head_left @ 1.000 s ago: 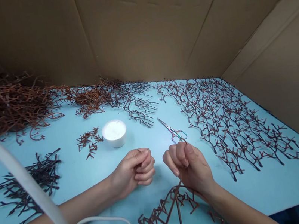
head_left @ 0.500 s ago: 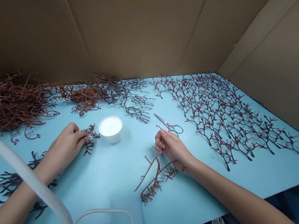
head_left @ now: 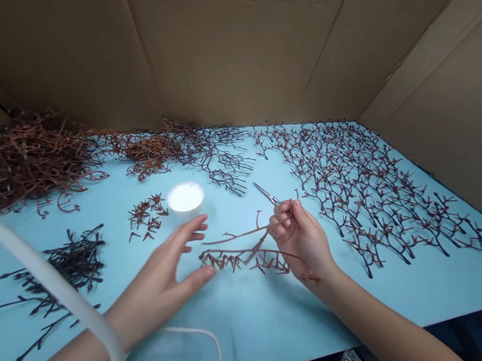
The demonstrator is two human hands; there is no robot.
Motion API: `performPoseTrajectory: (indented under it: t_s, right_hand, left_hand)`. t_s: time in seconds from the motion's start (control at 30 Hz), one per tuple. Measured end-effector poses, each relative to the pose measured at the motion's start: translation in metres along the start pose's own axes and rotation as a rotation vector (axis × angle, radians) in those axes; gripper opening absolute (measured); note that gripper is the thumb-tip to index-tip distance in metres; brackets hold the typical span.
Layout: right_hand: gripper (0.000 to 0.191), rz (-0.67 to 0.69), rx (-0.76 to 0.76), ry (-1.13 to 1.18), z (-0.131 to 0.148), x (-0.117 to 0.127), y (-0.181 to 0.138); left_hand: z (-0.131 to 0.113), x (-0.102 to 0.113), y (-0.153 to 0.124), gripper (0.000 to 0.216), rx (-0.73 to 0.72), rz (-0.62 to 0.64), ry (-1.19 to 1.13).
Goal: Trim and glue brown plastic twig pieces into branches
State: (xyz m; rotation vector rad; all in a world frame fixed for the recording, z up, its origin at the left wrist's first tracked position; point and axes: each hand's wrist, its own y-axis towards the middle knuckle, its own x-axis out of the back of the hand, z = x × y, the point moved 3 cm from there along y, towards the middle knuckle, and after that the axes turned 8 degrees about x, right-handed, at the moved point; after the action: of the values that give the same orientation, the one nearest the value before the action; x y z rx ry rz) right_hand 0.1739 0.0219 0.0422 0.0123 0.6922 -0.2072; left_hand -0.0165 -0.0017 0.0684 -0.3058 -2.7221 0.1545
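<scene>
My right hand is closed around the stem of a brown plastic branch, which stretches leftward just above the blue table. My left hand is open with fingers spread, its fingertips close to the branch's left tips. A small white cup stands just beyond my left fingers. Small scissors lie behind my right hand, their handles hidden by it. A little heap of short brown pieces sits left of the cup.
Rows of dark branches cover the table's right side. A tangled brown pile lies at the far left, a dark bundle nearer. A white cable crosses the near left. Cardboard walls enclose the table.
My left hand left the heap of short pieces and came back toward the branch, opening. My right hand lifted the branch and turned it to point left.
</scene>
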Motion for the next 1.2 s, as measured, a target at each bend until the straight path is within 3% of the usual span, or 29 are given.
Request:
performPoseTrajectory:
  t_s: [0.1,0.17,0.27,0.37,0.4,0.47,0.57,0.6,0.67,0.8,0.97,1.07,1.2]
  right_hand:
    - [0.021,-0.010,0.014,0.007,0.001,0.002,-0.010]
    - [0.017,-0.005,0.069,-0.105,0.004,0.009,-0.015]
    - [0.013,-0.026,0.276,-0.402,0.020,0.027,-0.018]
    - [0.025,-0.091,0.617,-0.671,0.044,0.038,-0.026]
    - [0.026,-0.056,0.707,-0.769,0.050,0.036,-0.029]
    - [0.026,0.202,0.755,-1.001,0.049,0.021,-0.035]
    - [0.022,0.838,0.529,-1.328,0.021,-0.013,-0.038]
    - [0.022,0.975,0.458,-1.412,0.011,-0.022,-0.037]
    - [0.024,1.090,0.339,-1.505,-0.006,-0.034,-0.032]
    - [0.030,1.129,0.182,-1.420,-0.024,-0.041,-0.023]
    - [0.031,1.038,0.324,-1.139,-0.026,-0.034,-0.023]
    - [0.026,0.956,0.364,-1.130,-0.032,-0.028,-0.026]
    - [0.024,0.871,0.423,-1.114,-0.038,-0.024,-0.032]
  left_hand:
    - [0.001,-0.036,0.007,0.032,0.117,0.241,-0.197]
    - [0.005,-0.047,0.012,0.025,0.180,0.383,-0.271]
    - [0.011,-0.048,0.017,0.019,0.152,0.382,-0.173]
    - [0.016,-0.047,0.016,0.008,0.095,0.398,-0.005]
    - [0.017,-0.048,0.016,0.009,0.094,0.436,0.020]
    - [0.018,-0.051,0.014,0.016,0.095,0.502,0.033]
    - [0.014,-0.051,0.012,0.029,0.073,0.512,0.026]
    - [0.012,-0.051,0.011,0.034,0.072,0.499,0.024]
    - [0.010,-0.048,0.009,0.047,0.087,0.481,0.014]
    - [0.010,-0.043,0.006,0.063,0.109,0.462,-0.102]
    - [0.018,-0.044,0.008,0.034,0.103,0.331,-0.385]
    - [0.025,-0.049,0.011,0.020,0.092,0.234,-0.342]
    - [0.027,-0.052,0.010,0.022,0.070,0.200,-0.191]
